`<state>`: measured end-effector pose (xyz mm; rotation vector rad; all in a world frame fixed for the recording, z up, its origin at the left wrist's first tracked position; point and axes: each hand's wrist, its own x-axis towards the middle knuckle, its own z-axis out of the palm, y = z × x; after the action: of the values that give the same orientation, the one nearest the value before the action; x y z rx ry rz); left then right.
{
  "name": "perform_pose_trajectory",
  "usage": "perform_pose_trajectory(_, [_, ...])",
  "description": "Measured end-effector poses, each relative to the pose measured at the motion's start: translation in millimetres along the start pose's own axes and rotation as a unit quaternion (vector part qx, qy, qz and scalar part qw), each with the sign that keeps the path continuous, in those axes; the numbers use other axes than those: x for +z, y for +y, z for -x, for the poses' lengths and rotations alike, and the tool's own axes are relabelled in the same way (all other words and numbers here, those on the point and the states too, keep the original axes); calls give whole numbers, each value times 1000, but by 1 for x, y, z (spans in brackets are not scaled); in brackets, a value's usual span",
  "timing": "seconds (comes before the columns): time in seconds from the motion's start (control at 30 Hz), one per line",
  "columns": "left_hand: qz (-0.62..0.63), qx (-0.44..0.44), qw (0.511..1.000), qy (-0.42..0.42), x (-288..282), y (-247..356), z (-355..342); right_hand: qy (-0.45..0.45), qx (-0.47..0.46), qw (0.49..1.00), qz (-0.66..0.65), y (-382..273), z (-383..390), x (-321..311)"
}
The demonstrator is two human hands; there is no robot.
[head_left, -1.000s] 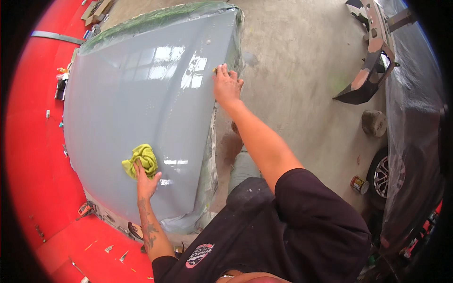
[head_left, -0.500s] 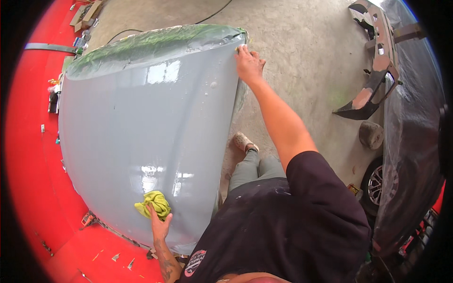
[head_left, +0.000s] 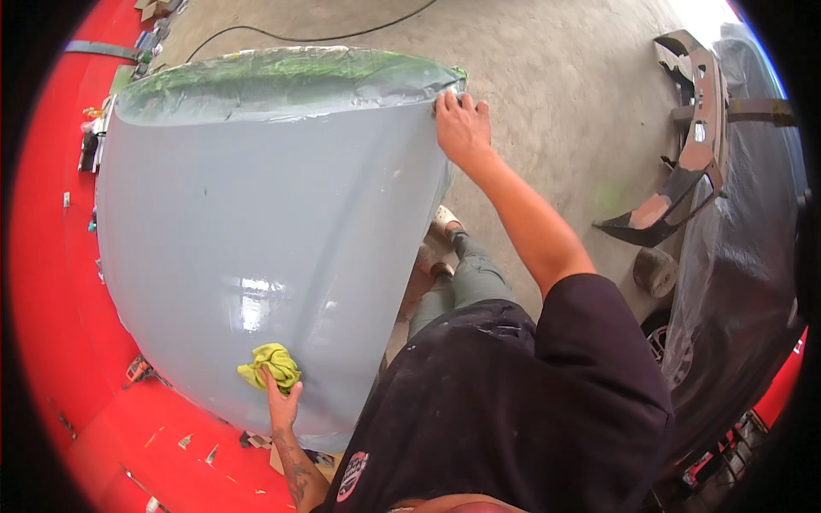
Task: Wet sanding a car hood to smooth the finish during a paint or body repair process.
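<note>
A broad, smooth grey panel [head_left: 214, 214], shaped like a car hood, lies in front of me with a wet-looking shine. Crumpled on its near part is a yellow-green cloth [head_left: 272, 362], with the fingers of my left hand [head_left: 282, 403] closed on it. At the panel's far right corner, my right hand [head_left: 464, 130] has its fingers bent down by the edge; what they hold, if anything, is hidden. Clear plastic film [head_left: 282, 90] with green overspray covers the far end, just beyond that hand.
A dark hose [head_left: 291, 39] curves over the concrete floor [head_left: 556, 77]. To the right are a bumper-like part [head_left: 694, 175], a round stump-like block [head_left: 655, 272] and a plastic-covered vehicle [head_left: 744, 274]. A red surface [head_left: 56, 282] with small items borders the panel's left.
My view has shifted a little, and both my shoes now show. My right hand has turned flatter at the corner. The cloth stays under my left hand on the near part.
</note>
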<state>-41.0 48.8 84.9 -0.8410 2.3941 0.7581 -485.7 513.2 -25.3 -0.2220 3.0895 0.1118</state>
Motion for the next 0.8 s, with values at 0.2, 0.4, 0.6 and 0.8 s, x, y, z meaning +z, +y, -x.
perform_pose_trajectory(0.2, [38, -55, 998, -7, 9, 32, 0, -60, 44, 996, -46, 16, -6, -16])
perform_pose_trajectory(0.4, [39, -83, 996, -9, 10, 28, -2, -26, -11, 999, -46, 15, -4, -12])
perform_pose_trajectory(0.6, [21, -113, 993, -17, 8, 36, -3, -41, -31, 998, -44, 10, -1, -14])
perform_pose_trajectory(0.8, [39, -138, 989, -32, 4, 61, -7, 36, -19, 997, -73, 6, 6, -11])
